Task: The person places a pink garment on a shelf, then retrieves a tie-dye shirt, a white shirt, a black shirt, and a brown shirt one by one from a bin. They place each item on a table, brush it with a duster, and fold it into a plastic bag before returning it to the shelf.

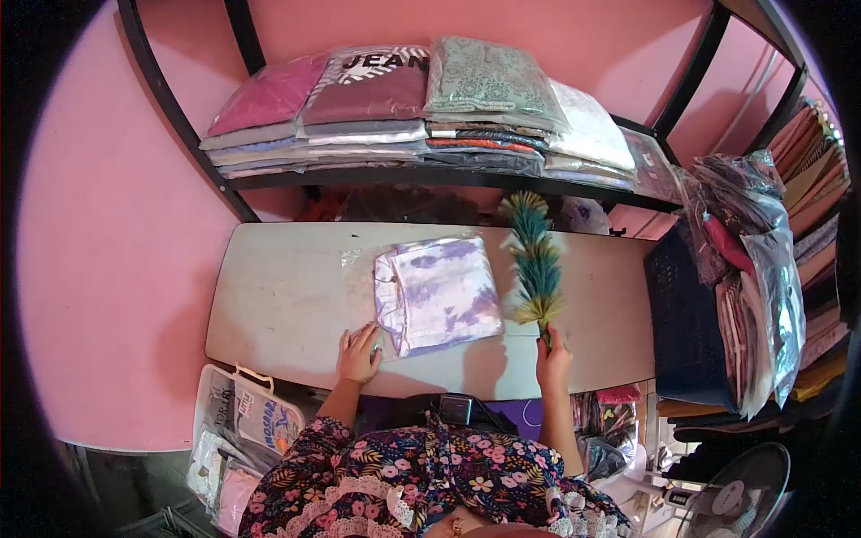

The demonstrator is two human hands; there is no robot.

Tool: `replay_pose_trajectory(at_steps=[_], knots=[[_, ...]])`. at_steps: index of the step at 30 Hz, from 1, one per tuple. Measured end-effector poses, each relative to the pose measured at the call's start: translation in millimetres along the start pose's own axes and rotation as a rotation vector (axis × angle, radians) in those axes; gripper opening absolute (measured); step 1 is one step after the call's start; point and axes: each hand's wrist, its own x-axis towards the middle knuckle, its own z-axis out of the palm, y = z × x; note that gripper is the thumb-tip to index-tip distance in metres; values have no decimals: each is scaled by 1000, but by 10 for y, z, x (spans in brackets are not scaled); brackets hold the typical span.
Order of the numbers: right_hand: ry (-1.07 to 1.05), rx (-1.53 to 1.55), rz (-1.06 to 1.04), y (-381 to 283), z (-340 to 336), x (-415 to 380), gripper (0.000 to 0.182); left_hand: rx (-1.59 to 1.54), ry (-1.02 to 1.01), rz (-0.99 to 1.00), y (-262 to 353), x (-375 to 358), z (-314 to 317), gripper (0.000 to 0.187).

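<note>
On the white table lies a folded white and purple tie-dye garment (pixel 444 291), with a clear plastic bag partly beneath it at its left edge. My left hand (pixel 360 354) rests at the garment's lower left, its fingers apart on the tabletop and holding nothing. Right of the garment, my right hand (pixel 553 360) is closed round the handle of a green and yellow feather duster (pixel 538 264). The duster points away from me, its head reaching to the table's far edge.
Behind the white table (pixel 287 296), a black shelf (pixel 359 173) bears stacks of bagged clothes (pixel 489 81). A dark blue basket (pixel 686 314) of bagged clothes stands at the right. A fan (pixel 740 498) is at lower right, a clear bag (pixel 242 412) at lower left.
</note>
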Motion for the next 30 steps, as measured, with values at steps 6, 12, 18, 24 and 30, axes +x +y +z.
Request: replay_pose_trajectory(at_steps=[6,12,18,24,30], knots=[[-201,101,-278,-50,317,-143,37,17,-9,5,1,17,6,52],[-547,76,-382,-138,565,-399,36,22,-29,-16,4,-5,22,52],[-243,61,-229,-14,418,-213,36,33,-32,-11,-10,12,49,52],[-204,73,-207,3,458,-236,37,14,-22,-11,-12,21,58,52],[-499,50,-368,-68,726,-436,35,59,-9,18,-248,-38,327,53]])
